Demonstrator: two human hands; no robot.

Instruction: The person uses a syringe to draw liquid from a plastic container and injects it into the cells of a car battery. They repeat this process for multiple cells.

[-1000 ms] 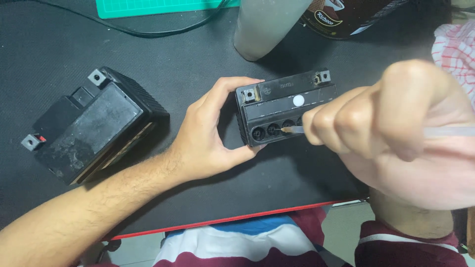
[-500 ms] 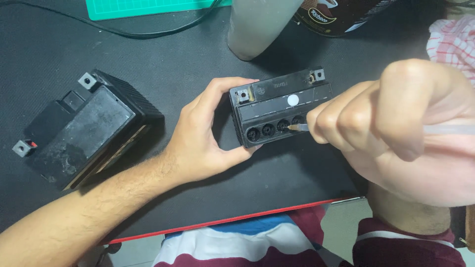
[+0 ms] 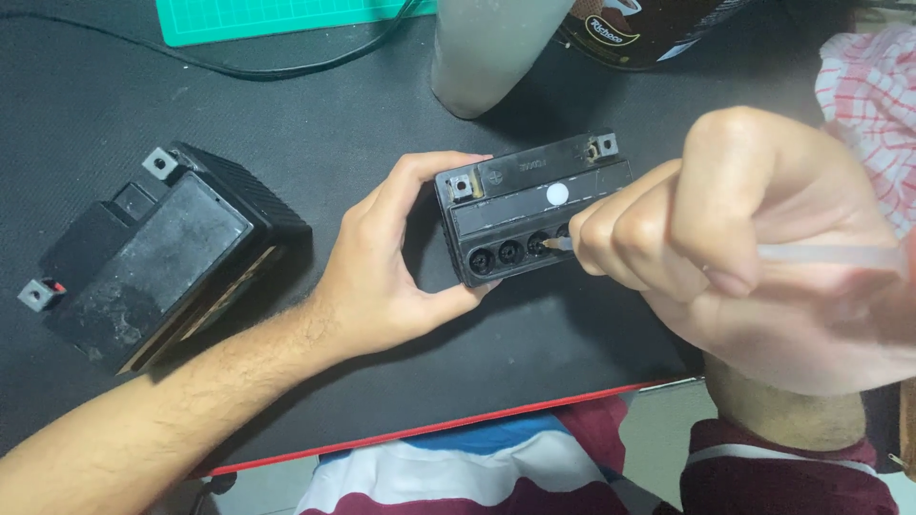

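1 head-worn view, steeply downward, close above the black desk.

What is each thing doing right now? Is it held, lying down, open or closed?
small black battery: held on the table, its row of round holes open
left hand: gripping the small battery's left end
right hand: fist closed on a clear tube
clear tube: held, tip at one hole
big black battery: lying on the table, untouched
grey cup: standing upright
black cable: lying loose
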